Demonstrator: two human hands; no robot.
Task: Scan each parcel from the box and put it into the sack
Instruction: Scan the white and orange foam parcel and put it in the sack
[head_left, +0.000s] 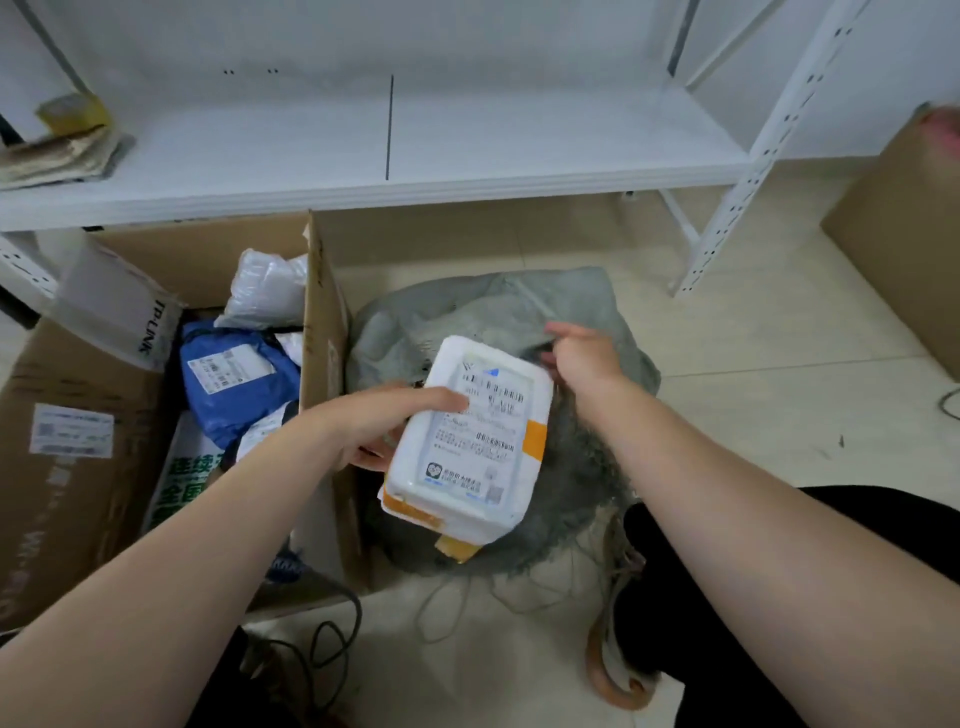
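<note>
Bagging step: left hand (374, 426) grips 1 white parcel (467, 431) over the grey sack (467, 306); right hand (582, 358) clutches the sack's edge. Next move likely needs the mouth pulled wide, then the parcel lowered in

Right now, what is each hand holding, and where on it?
The left hand grips the white parcel by its left edge, a finger across the label. The right hand seems to grip the grey sack at its rim.

Tiled floor (753, 415): open cardboard box (78, 467) at 9 o'clock, grey sack (467, 301) just beside it at centre, second carton (904, 234) at 2, black cable (332, 639) at 7, white rack (467, 156) at 12.
</note>
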